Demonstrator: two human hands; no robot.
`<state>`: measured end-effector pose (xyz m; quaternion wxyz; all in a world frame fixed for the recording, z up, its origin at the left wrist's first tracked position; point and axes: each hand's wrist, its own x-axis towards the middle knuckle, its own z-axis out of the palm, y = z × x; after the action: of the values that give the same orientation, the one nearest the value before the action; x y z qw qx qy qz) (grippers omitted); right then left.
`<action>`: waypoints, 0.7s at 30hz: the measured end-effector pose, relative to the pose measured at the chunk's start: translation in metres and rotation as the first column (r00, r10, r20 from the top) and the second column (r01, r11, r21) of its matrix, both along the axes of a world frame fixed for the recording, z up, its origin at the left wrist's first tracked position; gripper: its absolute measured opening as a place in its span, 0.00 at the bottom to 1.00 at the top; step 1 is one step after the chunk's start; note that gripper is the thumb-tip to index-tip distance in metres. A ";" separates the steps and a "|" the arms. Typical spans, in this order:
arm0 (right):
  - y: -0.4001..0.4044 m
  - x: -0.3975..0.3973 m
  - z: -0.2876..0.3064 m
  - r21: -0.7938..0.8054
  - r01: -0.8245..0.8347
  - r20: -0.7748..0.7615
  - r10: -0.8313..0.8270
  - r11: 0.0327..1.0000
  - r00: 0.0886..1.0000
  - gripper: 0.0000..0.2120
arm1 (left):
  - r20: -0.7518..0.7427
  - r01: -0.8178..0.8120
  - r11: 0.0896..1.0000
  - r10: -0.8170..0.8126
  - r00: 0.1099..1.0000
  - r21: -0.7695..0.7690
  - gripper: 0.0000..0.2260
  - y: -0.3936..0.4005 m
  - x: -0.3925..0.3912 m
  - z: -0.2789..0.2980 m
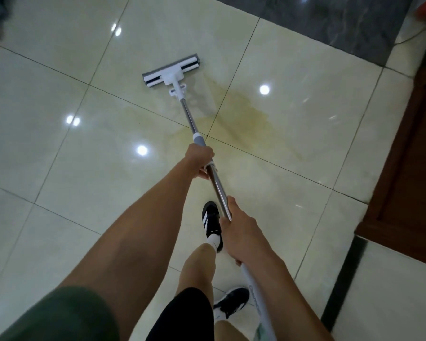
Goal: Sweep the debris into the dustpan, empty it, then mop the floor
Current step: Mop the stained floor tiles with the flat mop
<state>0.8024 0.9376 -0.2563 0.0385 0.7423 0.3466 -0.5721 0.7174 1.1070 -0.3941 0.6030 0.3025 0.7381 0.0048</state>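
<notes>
A flat mop with a white and grey head (171, 71) lies on the glossy cream tile floor (59, 99), its metal handle (215, 183) slanting back toward me. My left hand (199, 160) grips the handle just below its grey collar. My right hand (239, 228) grips the handle lower down, near my body. A yellowish wet smear (244, 114) spreads across the tiles to the right of the mop head and handle.
A dark grey marble strip (330, 23) runs along the far edge. Brown wooden furniture (413, 153) stands at the right, with a black tile border (342, 284) below it. My feet in black and white shoes (210, 220) stand under the handle.
</notes>
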 end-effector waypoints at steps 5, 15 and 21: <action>-0.080 0.006 0.011 -0.045 0.041 -0.021 -0.042 0.998 0.999 0.29 | -0.008 0.041 0.999 -0.041 0.999 -0.033 0.11 -0.081 0.007 0.006; -0.250 0.009 0.048 -0.072 0.051 -0.011 -0.052 0.996 0.999 0.30 | 0.024 0.021 0.999 -0.020 1.000 -0.038 0.09 -0.259 0.012 0.029; -0.273 0.005 0.070 -0.025 0.003 -0.030 -0.003 1.000 1.000 0.29 | 0.048 -0.020 1.000 0.019 0.999 0.023 0.11 -0.284 0.002 0.052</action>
<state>0.8073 0.6649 -0.1868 0.0416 0.7337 0.3389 -0.5875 0.7193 0.8226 -0.3421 0.6170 0.3021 0.7262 0.0266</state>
